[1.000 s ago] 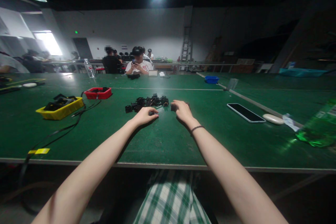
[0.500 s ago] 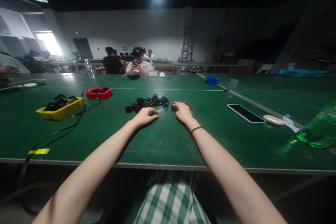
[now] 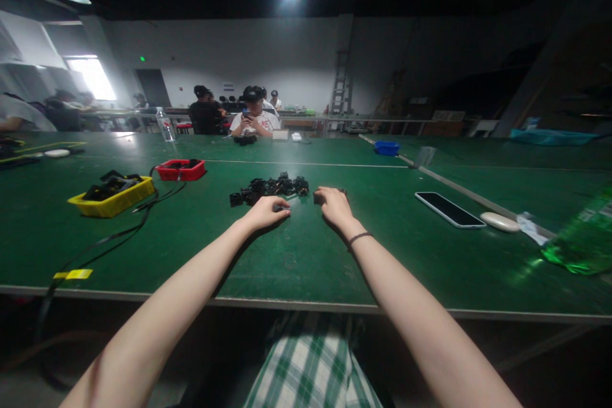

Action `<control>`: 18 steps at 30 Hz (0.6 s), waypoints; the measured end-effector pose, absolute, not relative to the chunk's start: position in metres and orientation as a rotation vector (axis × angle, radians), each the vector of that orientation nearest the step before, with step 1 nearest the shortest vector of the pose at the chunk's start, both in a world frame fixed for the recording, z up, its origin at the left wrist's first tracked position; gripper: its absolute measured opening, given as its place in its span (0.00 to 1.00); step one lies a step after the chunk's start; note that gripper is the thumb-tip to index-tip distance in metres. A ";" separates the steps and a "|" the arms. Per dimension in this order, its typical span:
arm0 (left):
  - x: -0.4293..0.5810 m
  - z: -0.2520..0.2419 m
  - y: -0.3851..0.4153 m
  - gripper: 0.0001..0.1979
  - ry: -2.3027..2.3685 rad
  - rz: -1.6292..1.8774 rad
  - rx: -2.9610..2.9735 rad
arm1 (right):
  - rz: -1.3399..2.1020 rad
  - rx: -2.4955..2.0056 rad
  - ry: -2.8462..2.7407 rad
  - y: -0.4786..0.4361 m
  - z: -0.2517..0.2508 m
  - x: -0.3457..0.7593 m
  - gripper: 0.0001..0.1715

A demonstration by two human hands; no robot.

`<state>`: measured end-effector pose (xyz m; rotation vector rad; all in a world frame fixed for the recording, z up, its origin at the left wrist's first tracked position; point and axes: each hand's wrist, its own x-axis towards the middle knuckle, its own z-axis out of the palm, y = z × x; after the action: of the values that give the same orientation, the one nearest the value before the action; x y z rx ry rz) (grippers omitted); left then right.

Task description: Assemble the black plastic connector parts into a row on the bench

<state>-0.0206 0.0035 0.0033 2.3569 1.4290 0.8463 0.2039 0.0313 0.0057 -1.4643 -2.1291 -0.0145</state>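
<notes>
A loose pile of small black plastic parts [image 3: 270,187] lies on the green table [image 3: 296,261], straight ahead. My left hand [image 3: 266,211] rests on the table just in front of the pile, fingers curled down over a small black part. My right hand [image 3: 335,204] sits beside it to the right, palm down, fingers bent over another small black part whose edges show at the fingertips. A thin dark band circles my right wrist. The two hands are a short gap apart.
A yellow tray [image 3: 112,201] and a red tray [image 3: 180,170] with black items stand at the left, with a black cable [image 3: 115,236] trailing to the near edge. A phone [image 3: 449,209], a white oval object [image 3: 500,222] and a green bottle [image 3: 578,242] lie at the right. People sit at the far side.
Both hands stay in the same place on the table; only the view has shifted very slightly.
</notes>
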 end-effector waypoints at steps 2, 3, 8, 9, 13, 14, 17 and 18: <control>-0.020 0.004 0.003 0.13 1.433 0.845 2.356 | -0.022 -1.460 -2.133 0.031 0.006 0.204 0.28; -0.020 0.004 0.003 0.13 1.432 0.844 2.358 | -0.023 -1.459 -2.130 0.030 0.007 0.204 0.28; -0.020 0.004 0.003 0.13 1.417 0.845 2.371 | -0.014 -1.453 -2.103 0.029 0.008 0.204 0.28; -0.020 0.004 0.003 0.13 1.412 0.846 2.375 | -0.012 -1.449 -2.097 0.029 0.009 0.204 0.28; -0.021 0.002 0.005 0.13 1.407 0.861 2.379 | -0.018 -1.426 -2.076 0.027 0.011 0.202 0.26; -0.022 0.001 0.006 0.13 1.403 0.862 2.380 | -0.023 -1.416 -2.071 0.026 0.012 0.201 0.26; -0.022 -0.001 0.008 0.13 1.390 0.869 2.387 | -0.035 -1.359 -2.059 0.023 0.017 0.198 0.25; -0.023 -0.002 0.009 0.13 1.382 0.873 2.389 | -0.037 -1.331 -2.054 0.022 0.019 0.197 0.25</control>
<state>-0.0225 0.0086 -0.0018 2.3886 1.3823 0.8729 0.1970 0.0222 0.0185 -1.3315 -2.0542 -0.0367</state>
